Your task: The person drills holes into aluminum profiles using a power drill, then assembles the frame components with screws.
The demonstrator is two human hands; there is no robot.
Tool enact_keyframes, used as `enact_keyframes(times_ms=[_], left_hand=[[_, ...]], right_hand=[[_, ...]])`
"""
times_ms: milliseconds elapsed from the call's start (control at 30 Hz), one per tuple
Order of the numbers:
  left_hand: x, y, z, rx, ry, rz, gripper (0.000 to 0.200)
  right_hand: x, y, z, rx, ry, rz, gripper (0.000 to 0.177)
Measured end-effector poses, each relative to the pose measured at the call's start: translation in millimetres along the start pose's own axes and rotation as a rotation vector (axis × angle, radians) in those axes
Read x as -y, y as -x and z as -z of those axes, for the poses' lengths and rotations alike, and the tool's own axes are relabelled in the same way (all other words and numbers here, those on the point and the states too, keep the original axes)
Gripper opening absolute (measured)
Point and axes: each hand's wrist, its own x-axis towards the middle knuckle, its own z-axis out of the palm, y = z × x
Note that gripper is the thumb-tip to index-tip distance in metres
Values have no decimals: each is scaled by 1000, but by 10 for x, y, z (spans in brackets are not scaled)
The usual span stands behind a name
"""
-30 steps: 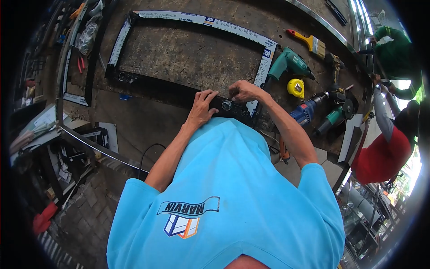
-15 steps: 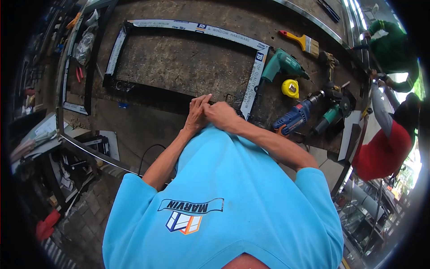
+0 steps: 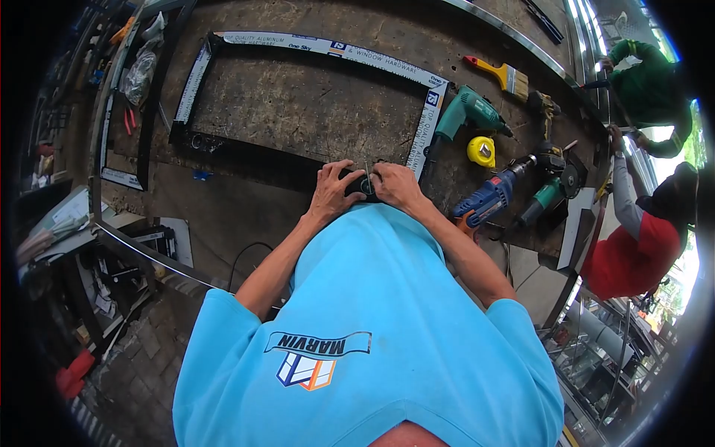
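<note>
Your shirt [image 3: 387,313] says MARVIN on a banner, upside down from where you're looking. The tape [image 3: 372,58] on the far rail of the frame [image 3: 246,151] reads QUALITY ALUMINUM, One Sky, & WINDOW HARDWARE. The right rail has the same sort of print, mostly too small to read.

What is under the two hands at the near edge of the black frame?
The left hand and right hand rest on the black frame's near rail; a small round part shows between them. Anything beneath the palms is covered.
</note>
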Motion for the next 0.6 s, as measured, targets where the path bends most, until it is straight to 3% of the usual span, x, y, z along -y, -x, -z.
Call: enact_keyframes(times_ms=[133,233,333,533,600], left_hand=[[-38,-8,11,60,-21,36,56],[-59,-22,18,55,-32,38,56],[-60,-35,20,48,-17,66,57],[-30,-30,0,32,6,60,58],[-47,-37,18,23,-11,53,57]], right_hand=[[-8,-8,-51,-187,-62,-2,25],[-100,-173,-117,-69,-88,-53,29],[-119,-263,-78,122,-312,-55,26],[147,141,212,-178,-370,-145,16],[95,233,110,-226,-339,-89,15]])
